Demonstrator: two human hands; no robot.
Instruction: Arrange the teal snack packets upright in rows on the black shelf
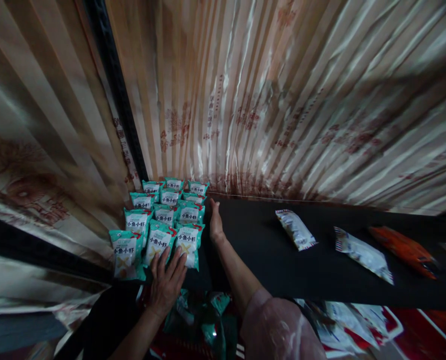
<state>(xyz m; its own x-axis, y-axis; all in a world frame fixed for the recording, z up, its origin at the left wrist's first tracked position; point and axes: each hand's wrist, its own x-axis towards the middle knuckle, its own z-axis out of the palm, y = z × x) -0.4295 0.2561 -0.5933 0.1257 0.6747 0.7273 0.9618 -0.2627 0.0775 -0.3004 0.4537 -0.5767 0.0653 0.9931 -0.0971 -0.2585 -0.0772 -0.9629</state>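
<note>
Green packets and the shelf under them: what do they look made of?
Green packets: probably thin plastic film, printed and puffed, with a faint shine. Shelf: matte black board, perhaps painted wood or laminate; it shows no sheen or grain.

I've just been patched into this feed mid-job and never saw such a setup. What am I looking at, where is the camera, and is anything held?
No machine here: a person works with two bare hands, and the one picture comes from a camera worn on their head, looking forward and down. The left hand lies flat, fingers spread, on the front row of teal plastic snack packets, ranked in rows at the left end of a black shelf. The right hand stands edge-on at their right side. Neither hand grips anything. Farther right lie a white plastic packet, a second white packet with striped ends and an orange packet, each apart. Behind hangs shiny striped sheeting.
</note>
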